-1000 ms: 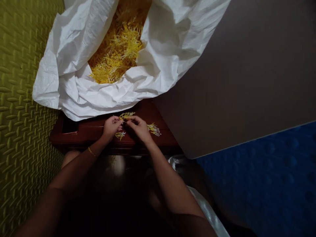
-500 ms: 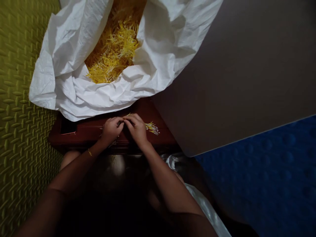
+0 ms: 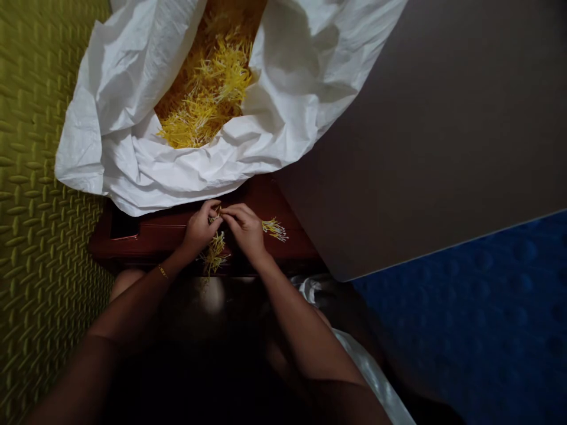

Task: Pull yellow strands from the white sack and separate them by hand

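My left hand (image 3: 201, 230) is closed, its thumb and fingers curled around a few thin yellow strands (image 3: 215, 213) with pale tips. Fingertip to fingertip with it, my right hand (image 3: 247, 231) pinches at the same strands; the exact grip is too small to make out. Below my left hand a loose bunch of yellow strands (image 3: 215, 254) spreads over the edge of the dark red wooden surface (image 3: 287, 209). Another small bunch of yellow and white strands (image 3: 275, 229) sticks out to the right of my right hand, its left end hidden behind the hand.
Beyond my hands a large white woven sack (image 3: 283, 130) lies open, with a heap of yellow strands (image 3: 208, 94) inside. A dark phone-like object (image 3: 124, 226) sits at the left. A grey-brown panel (image 3: 420, 130) fills the right, a yellow textured mat (image 3: 26, 236) the left, blue material (image 3: 487, 295) the lower right.
My left hand has shifted slightly and its fingers have lifted, so strands show between them. The bunch below it, mostly hidden before, is now visible. My right hand stays nearly in place.
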`<state>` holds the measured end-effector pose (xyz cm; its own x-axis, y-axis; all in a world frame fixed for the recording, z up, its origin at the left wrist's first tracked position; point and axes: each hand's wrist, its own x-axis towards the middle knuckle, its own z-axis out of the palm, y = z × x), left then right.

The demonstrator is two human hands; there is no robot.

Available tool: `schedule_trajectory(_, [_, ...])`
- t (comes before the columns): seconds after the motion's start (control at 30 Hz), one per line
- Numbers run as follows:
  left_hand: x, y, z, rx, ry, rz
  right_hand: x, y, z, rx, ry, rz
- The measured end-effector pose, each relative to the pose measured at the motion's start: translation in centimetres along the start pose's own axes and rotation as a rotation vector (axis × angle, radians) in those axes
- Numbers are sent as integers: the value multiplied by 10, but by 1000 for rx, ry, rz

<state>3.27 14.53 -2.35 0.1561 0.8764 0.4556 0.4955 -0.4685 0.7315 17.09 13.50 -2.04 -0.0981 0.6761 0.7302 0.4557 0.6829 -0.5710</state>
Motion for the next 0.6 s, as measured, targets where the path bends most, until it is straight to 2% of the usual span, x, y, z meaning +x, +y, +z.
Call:
schedule_trajectory(0.07, [0, 0, 1, -50, 52, -66, 0, 0, -1, 18, 37, 40])
schedule_trajectory(0.17, [0, 0, 2, -15, 80, -39, 0, 2, -2, -18, 50, 40])
schedule_trajectory(0.3, [0, 2, 1, 69, 107, 61, -1, 3, -3, -206, -21, -26])
schedule_trajectory(0.37, [0, 3, 1, 52, 83, 38, -2, 3, -2, -285, -62, -41])
schedule_trajectory(0.43, [1, 4, 1, -90, 60, -77, -2, 2, -1, -281, -76, -39])
schedule_trajectory(0.6, [4, 7, -1, -808, -120, -561, -2, -1, 2, -94, -37, 4])
